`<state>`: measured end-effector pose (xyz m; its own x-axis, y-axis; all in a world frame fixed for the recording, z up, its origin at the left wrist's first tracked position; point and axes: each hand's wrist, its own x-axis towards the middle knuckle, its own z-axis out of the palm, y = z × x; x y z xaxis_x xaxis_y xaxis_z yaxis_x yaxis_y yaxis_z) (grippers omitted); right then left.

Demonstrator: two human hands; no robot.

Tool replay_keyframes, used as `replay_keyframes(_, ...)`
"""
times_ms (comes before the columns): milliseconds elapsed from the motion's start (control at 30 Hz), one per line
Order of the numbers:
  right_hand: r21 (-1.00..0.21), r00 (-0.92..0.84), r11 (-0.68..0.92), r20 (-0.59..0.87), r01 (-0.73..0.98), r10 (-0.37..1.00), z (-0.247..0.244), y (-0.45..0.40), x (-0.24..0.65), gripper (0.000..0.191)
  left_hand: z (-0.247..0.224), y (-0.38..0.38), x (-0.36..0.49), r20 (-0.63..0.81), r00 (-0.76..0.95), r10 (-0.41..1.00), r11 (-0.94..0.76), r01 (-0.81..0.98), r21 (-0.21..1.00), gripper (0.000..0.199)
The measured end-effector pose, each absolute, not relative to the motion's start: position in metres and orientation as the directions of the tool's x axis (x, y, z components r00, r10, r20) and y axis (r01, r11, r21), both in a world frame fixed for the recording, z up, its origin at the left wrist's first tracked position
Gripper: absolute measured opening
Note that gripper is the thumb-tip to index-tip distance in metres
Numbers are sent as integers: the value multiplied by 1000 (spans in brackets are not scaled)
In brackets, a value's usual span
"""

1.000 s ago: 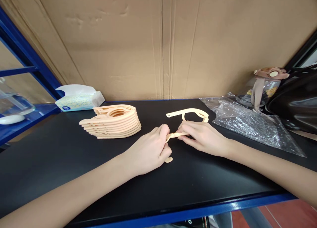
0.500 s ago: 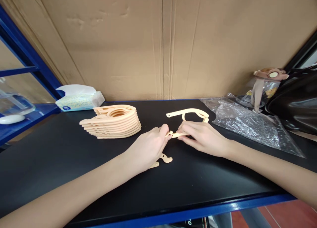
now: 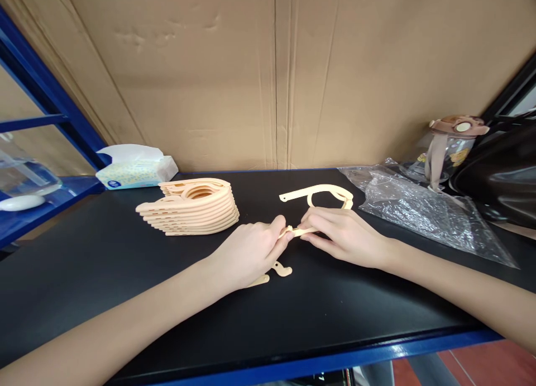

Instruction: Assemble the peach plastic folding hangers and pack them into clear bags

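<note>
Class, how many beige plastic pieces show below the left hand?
2: a curved beige plastic piece and, left of it, a flat beige plastic strip partly behind the left hand. Others may be hidden.

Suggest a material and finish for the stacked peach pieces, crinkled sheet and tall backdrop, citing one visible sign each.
Stacked peach pieces: probably moulded plastic, smooth and satin; their curved shapes repeat uniformly.
Crinkled sheet: likely thin clear plastic film, glossy, with bright wrinkled highlights.
Tall backdrop: apparently cardboard, matt brown, showing crease lines and dents.

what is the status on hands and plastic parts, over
Left hand and right hand both pinching peach plastic. Other peach pieces beside left hand. Clear wrap off right, apart from hands.
</note>
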<state>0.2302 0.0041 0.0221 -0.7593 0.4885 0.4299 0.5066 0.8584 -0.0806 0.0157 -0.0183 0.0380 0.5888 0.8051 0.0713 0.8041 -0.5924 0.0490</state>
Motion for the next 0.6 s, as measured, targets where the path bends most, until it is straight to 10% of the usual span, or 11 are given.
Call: replay_keyframes(600, -62, -781, 905, 483, 421, 396, 19, 4, 230, 18, 35, -17, 15, 33, 666, 746, -663, 746, -62, 25)
